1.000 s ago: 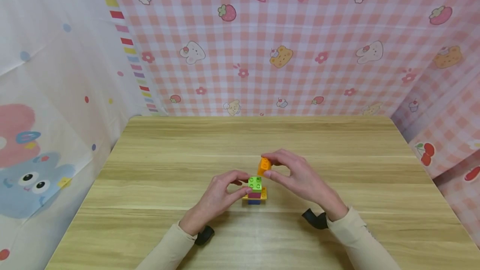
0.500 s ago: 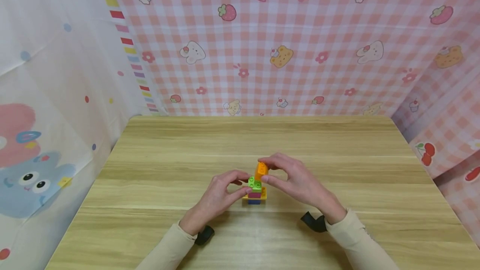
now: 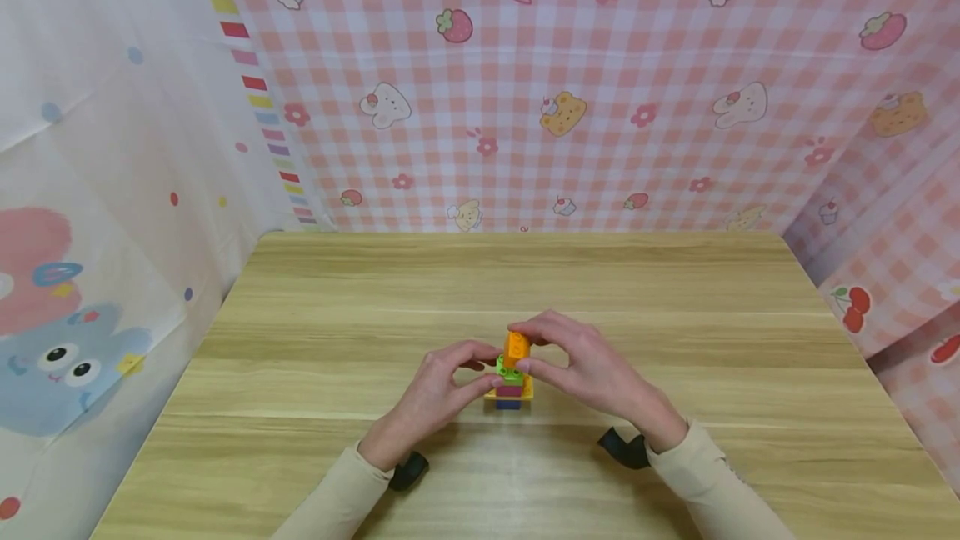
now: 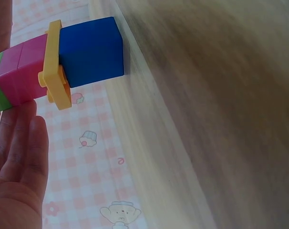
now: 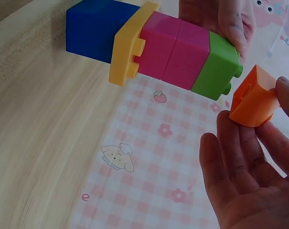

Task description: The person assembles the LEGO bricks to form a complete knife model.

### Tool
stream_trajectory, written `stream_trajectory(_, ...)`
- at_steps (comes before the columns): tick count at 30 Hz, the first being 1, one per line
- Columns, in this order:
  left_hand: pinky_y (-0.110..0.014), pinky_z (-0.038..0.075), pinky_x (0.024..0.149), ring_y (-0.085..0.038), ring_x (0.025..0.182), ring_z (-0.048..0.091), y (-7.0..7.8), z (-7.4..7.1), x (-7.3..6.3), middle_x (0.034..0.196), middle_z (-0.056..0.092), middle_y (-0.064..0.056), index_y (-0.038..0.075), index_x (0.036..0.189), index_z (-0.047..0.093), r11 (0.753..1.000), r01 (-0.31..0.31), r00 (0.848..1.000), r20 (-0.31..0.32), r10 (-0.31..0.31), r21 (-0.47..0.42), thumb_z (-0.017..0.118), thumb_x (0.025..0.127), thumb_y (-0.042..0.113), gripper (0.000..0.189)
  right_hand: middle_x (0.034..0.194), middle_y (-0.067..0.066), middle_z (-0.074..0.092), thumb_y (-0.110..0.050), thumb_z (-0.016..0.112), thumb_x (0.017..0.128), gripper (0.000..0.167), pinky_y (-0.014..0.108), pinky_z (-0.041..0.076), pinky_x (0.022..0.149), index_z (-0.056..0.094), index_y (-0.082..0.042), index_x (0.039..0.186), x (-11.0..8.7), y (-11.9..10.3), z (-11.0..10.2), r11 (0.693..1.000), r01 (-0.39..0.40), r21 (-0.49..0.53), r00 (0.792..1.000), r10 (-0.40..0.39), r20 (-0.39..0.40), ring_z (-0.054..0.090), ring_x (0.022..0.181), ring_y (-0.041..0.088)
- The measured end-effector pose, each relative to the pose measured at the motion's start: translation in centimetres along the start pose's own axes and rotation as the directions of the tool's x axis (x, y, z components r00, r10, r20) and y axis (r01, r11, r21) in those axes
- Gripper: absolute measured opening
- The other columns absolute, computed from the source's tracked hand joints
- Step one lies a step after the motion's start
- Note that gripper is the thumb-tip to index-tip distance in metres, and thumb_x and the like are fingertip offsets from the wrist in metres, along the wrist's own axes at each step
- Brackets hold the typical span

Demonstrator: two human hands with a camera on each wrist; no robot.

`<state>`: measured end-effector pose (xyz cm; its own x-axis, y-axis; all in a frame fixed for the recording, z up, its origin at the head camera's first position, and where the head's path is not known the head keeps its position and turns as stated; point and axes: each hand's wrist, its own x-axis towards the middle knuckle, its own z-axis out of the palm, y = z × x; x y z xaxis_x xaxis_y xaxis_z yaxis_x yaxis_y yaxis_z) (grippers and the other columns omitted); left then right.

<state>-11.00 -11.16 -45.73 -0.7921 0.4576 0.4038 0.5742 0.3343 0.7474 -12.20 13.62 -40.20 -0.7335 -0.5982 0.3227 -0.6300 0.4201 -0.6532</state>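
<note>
A tower of toy building bricks stands on the table: a blue brick point(image 5: 99, 29) at the bottom, a wider yellow plate point(image 5: 128, 45), two pink bricks point(image 5: 175, 52) and a green brick point(image 5: 212, 69) on top. My left hand point(image 3: 438, 386) holds the upper tower between thumb and fingers, at the green brick. With thumb and fingertips my right hand point(image 3: 588, 363) pinches an orange brick point(image 5: 253, 98) with a sloped side. It hangs just above the green brick's studs, slightly tilted, with a small gap showing in the right wrist view.
The wood-grained table point(image 3: 360, 290) reaches back to a pink checked cloth point(image 3: 480, 82). A white patterned cloth point(image 3: 112, 157) hangs on the left. Black bands, one point(image 3: 408, 471) at the left wrist and another point(image 3: 624, 448) at the right, stick out beside the sleeves.
My right hand has brought the orange brick left and toward me, from the tower's right side to over the green brick. The left hand and the tower have stayed put.
</note>
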Motion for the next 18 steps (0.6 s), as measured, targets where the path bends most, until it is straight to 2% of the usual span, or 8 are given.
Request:
stream_trajectory(10,-0.033,0.06,0.091,-0.022,0.105,0.071,0.17,-0.15,0.02,0.119,0.074,-0.007,0.006,0.12,0.071,1.0,0.023,1.0,0.013,-0.023,-0.014,0.076,0.095,0.014,0.027,0.123,-0.001,0.069,-0.017,0.077,0.095,0.04,0.038,0.059,0.094,0.067,-0.006,0.133,-0.02,0.04,0.34,0.999,0.03,0.016,0.999,-0.03,0.01,0.067,0.11,0.017)
stream_trajectory(18,-0.035,0.06,0.092,-0.022,0.106,0.071,0.25,-0.34,0.18,0.119,0.075,-0.007,0.006,0.121,0.071,0.998,0.047,0.999,0.029,-0.046,-0.037,0.077,0.095,0.014,0.028,0.123,-0.002,0.07,-0.018,0.079,0.094,0.04,0.042,0.059,0.095,0.068,-0.009,0.131,0.04,-0.04,0.56,0.999,0.039,0.02,0.999,-0.04,0.02,0.067,0.112,0.016)
